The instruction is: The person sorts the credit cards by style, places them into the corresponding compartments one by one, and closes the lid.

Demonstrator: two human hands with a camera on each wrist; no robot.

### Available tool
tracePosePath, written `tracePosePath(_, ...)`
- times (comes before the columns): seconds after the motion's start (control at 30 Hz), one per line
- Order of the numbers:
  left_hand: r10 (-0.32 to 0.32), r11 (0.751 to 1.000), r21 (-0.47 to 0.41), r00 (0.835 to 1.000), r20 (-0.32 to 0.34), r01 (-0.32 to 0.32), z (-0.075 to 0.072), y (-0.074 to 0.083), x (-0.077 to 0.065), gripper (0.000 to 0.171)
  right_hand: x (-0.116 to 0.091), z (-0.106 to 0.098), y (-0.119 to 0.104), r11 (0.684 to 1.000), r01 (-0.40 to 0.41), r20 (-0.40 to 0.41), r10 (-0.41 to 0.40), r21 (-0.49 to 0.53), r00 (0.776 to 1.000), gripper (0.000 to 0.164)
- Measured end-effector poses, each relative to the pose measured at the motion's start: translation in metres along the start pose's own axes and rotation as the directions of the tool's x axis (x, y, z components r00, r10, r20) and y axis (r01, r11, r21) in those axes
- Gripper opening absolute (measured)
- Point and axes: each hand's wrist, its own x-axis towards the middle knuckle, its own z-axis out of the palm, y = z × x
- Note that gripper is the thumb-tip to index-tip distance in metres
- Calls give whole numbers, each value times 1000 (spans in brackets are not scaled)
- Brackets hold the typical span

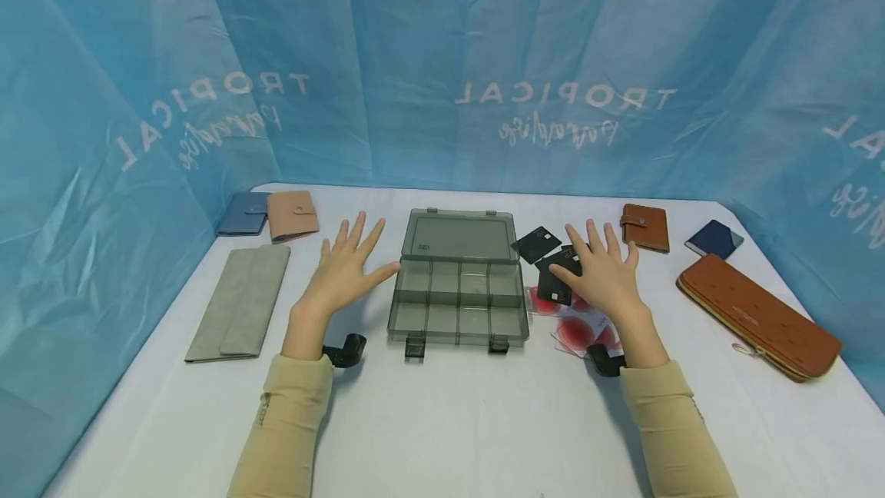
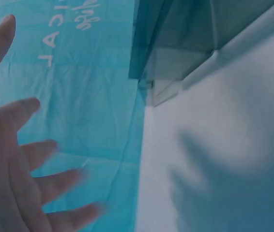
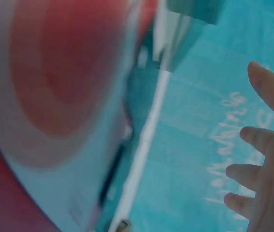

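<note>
My left hand [image 1: 340, 271] hovers with spread fingers just left of a grey see-through compartment box [image 1: 459, 298], holding nothing. The box's lid [image 1: 459, 235] is folded back and its divided tray faces up. Over the cards at the box's right, my right hand [image 1: 607, 275] is spread too, with nothing in it. Black cards [image 1: 538, 244] lie fanned beside the box, and red-and-white cards [image 1: 575, 333] lie nearer me, partly under the right hand in the head view. The right wrist view shows a red-and-white card [image 3: 69, 67] close up and blurred.
At left lie a grey flat wallet [image 1: 240, 302], a tan wallet [image 1: 292, 214] and a blue one [image 1: 242, 214]. At right are a brown snap wallet [image 1: 647, 227], a dark blue booklet [image 1: 714, 240] and a long brown zip wallet [image 1: 760, 317]. A blue curtain [image 1: 415, 98] surrounds the table.
</note>
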Motion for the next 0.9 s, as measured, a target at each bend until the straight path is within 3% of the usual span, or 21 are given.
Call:
tracePosePath(0.07,-4,987,-162,998,59,14,3,-1,3,82,9,5,3,1000,-6,46,5,20,999,81)
tracePosePath(0.1,-9,968,-250,995,103,34,5,-2,4,82,15,7,4,999,-10,70,8,34,997,80)
tracePosePath(0.13,-11,936,-346,988,153,64,7,-2,5,82,21,9,5,999,-17,96,12,51,995,80)
tracePosePath(0.23,5,805,-566,951,308,178,15,-7,7,82,40,11,4,993,-43,174,24,111,985,79)
tracePosePath(0.33,28,698,-658,907,421,284,23,-14,8,83,56,12,2,987,-78,244,42,140,969,80)
tracePosePath(0.4,45,659,-683,890,454,315,27,-17,10,85,65,14,0,985,-100,289,57,137,956,82)
tracePosePath(0.5,58,639,-698,884,465,325,29,-21,11,87,76,16,-5,985,-139,355,93,105,930,86)
tracePosePath(0.67,74,628,-706,878,473,327,31,-23,10,88,85,20,-12,982,-188,416,157,34,896,91)
tracePosePath(0.9,82,612,-718,877,474,331,33,-24,10,87,91,24,-12,961,-260,396,203,96,896,96)
